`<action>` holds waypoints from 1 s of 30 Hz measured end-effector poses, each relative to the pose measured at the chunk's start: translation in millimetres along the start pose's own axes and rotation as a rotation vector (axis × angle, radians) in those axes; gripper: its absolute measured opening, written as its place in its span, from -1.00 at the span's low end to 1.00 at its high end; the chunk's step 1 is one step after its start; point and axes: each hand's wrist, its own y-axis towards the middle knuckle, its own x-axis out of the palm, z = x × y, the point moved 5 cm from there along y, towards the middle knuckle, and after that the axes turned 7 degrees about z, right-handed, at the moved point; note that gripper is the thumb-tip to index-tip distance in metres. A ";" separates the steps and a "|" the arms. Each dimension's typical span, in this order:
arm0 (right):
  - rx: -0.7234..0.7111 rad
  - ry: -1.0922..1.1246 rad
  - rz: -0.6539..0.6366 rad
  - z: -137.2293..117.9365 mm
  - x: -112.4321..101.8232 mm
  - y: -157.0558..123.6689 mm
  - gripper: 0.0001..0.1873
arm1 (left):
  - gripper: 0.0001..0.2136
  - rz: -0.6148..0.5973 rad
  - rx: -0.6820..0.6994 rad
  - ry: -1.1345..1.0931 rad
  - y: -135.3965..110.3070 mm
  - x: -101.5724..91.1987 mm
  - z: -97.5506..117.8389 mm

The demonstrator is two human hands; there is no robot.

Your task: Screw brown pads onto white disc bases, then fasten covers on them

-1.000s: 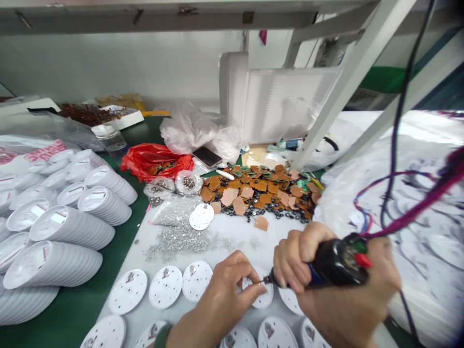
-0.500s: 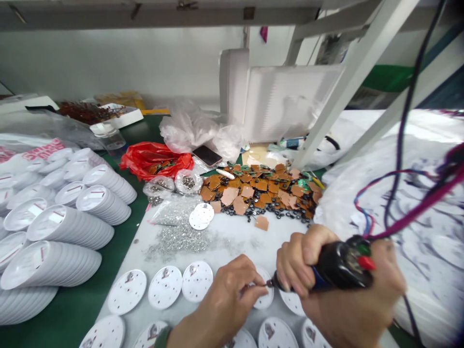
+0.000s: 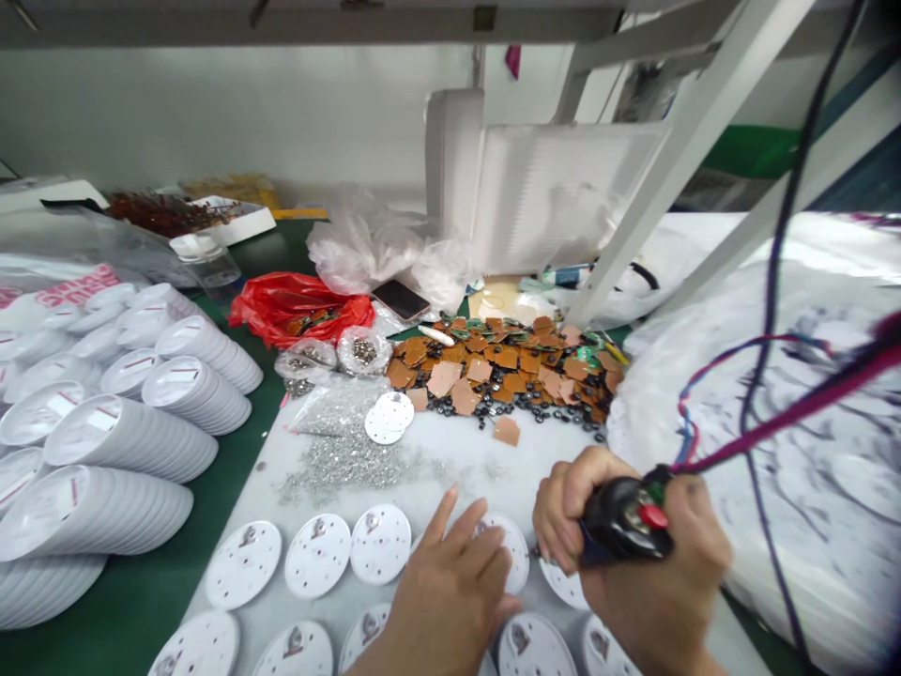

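Note:
My right hand (image 3: 633, 554) is wrapped round a black electric screwdriver (image 3: 623, 526) with a red switch and a cable at its rear end. The tool's bit is hidden from view. To its left, my left hand (image 3: 450, 582) is open, fingers spread and pointing forward, over the rows of white round discs. Partly behind its fingers lies one white disc (image 3: 517, 554). Other white discs with small holes and a metal piece near the rim, such as the white disc (image 3: 318, 556), lie flat on the pale work board (image 3: 429, 498).
Loose small screws (image 3: 344, 469) are scattered on the board. Behind are a heap of brown board pieces (image 3: 507, 361), a red plastic bag (image 3: 282, 310) and a phone (image 3: 401, 300). Stacked white cups (image 3: 141, 512) stand left. A cable (image 3: 760, 422) and clear bag (image 3: 831, 469) are right.
My left hand has moved away from the screwdriver's tip, and its pinched fingers have spread. My right hand has shifted slightly left, tilting the screwdriver more upright.

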 end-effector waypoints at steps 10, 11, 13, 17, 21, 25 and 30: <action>0.012 -0.032 0.026 23.1 -6.6 1.0 -0.34 | -0.78 -0.095 0.138 0.085 -17.7 9.2 3.4; 0.011 -0.038 0.021 24.3 -7.3 0.0 -0.35 | -0.78 -0.105 0.137 0.078 -18.6 10.7 3.0; 0.000 -0.059 0.003 27.3 -9.7 -2.6 -0.36 | -0.77 -0.111 0.126 0.071 -20.2 13.3 1.8; -0.014 -0.111 -0.035 35.3 -14.3 -6.0 -0.36 | -0.80 -0.080 0.116 0.074 -19.0 13.7 0.8; 0.012 -0.086 -0.046 33.7 -12.8 -3.2 -0.33 | -0.81 -0.013 0.123 0.076 -15.6 7.7 0.0; 0.005 -0.038 -0.082 14.0 -2.6 4.7 -0.27 | -0.80 -0.070 0.155 0.072 -19.5 9.0 -1.6; -0.122 0.074 0.020 10.1 13.6 26.0 -0.34 | -0.75 -0.114 0.144 0.049 -19.8 11.6 -3.4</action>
